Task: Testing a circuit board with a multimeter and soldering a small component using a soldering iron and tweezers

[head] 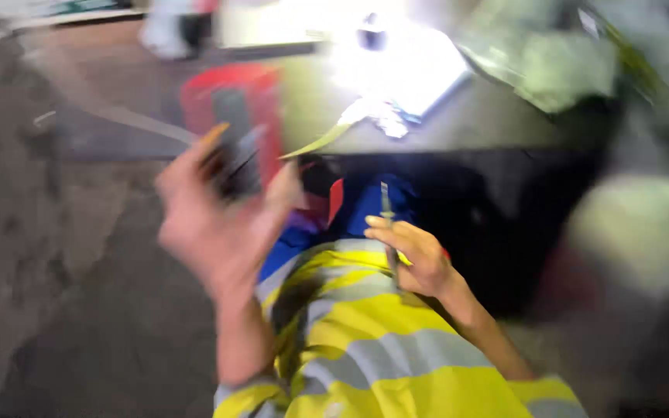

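Seated at a dark bench (505,128), I raise my left hand (222,224) in front of me, its fingers (209,143) curled round a small dark object (235,166) that motion blur makes hard to name; it may be a flat black device or tool, and an orange tip shows at the top of my grip. My right hand (420,259) sits low over my lap, fingers closed on a thin metal tool (387,217) that stands almost upright, its narrow shaft rising above my knuckles toward the bench edge. A yellow striped shirt with grey bands (381,348) fills the bottom of the view, blue cloth (373,205) showing beyond it. A red box-shaped object (253,104) stands on the floor just behind my left hand, and a bright lit panel (396,66) glares on the bench top with small scraps (385,120) beside it. Pale green crumpled material (567,66) lies at the far right of the bench. By my judgement the thin tool is light and stiff, likely smooth enough to slip, so it is best pinched low on its handle where my fingers already sit. The dark object looks rigid and light too, held round its middle, though blur hides its exact form
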